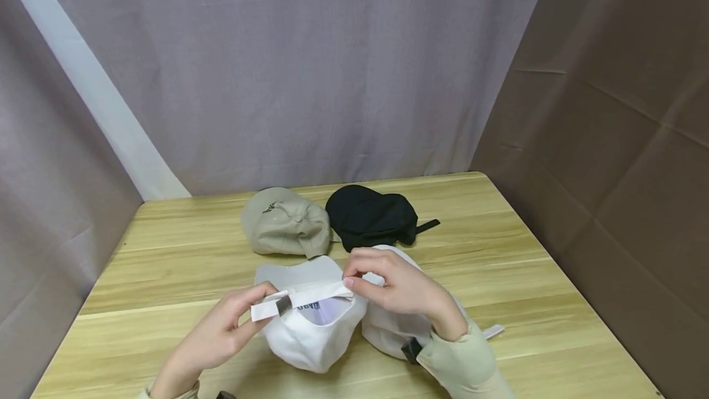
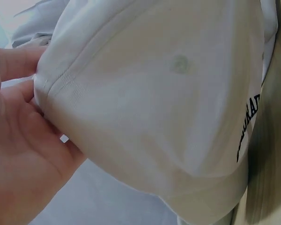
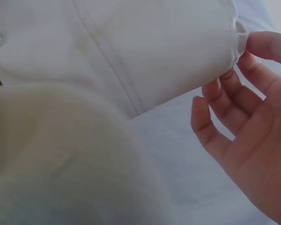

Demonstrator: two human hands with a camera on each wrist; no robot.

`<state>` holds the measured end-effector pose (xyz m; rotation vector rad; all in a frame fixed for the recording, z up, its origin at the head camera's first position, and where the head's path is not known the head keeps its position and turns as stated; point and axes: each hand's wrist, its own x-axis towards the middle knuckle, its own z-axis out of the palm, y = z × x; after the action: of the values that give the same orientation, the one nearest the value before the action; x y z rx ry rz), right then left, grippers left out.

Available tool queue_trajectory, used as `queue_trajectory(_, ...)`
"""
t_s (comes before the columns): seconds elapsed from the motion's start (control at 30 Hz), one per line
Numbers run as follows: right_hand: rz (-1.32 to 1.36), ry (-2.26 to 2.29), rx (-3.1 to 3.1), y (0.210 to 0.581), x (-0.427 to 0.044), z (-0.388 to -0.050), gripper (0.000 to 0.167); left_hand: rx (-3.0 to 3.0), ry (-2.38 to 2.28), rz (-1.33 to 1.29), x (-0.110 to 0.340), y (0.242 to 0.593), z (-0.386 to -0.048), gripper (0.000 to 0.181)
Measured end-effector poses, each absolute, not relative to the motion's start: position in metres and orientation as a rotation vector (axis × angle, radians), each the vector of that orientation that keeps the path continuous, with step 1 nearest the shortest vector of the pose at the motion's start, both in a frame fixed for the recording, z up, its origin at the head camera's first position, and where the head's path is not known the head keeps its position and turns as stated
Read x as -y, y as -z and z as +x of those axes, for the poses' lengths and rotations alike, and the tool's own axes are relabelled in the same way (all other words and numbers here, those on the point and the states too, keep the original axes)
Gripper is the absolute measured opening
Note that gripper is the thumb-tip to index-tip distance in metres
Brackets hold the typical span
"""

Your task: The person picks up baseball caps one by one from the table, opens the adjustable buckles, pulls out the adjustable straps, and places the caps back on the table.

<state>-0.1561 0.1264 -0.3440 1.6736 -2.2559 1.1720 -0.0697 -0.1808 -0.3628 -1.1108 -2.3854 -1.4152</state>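
Observation:
A white baseball cap (image 1: 304, 346) is held just above the near part of the table, its back opening and inside lettering in sight. Across that opening runs its white strap (image 1: 318, 293), with a dark buckle (image 1: 284, 305) near the left end. My left hand (image 1: 221, 328) pinches the cap's edge beside the buckle; the left wrist view shows thumb and fingers at the cap's rim (image 2: 154, 103). At the strap's other end, my right hand (image 1: 396, 282) pinches with thumb and forefinger, its other fingers (image 3: 208, 126) loosely bent.
A second white cap (image 1: 390, 328) lies under my right forearm, its strap end (image 1: 493, 331) sticking out to the right. Farther back, a beige cap (image 1: 288, 223) and a black cap (image 1: 376, 217) lie side by side on the wooden table (image 1: 183, 263). Grey curtains (image 1: 310, 79) hang behind.

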Motion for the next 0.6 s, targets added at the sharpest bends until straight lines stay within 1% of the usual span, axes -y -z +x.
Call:
queue_trajectory(0.27,1.764,-1.232,2.368,0.344,-0.114,-0.151,0.009,2.417,1.395,-1.008,0.176,0.362,-0.070,0.035)
queue_trajectory(0.6,1.754,-1.223,2.325,0.343,-0.115,-0.148,0.012,2.394,1.410,-1.081,0.176,0.366,-0.069,0.031)
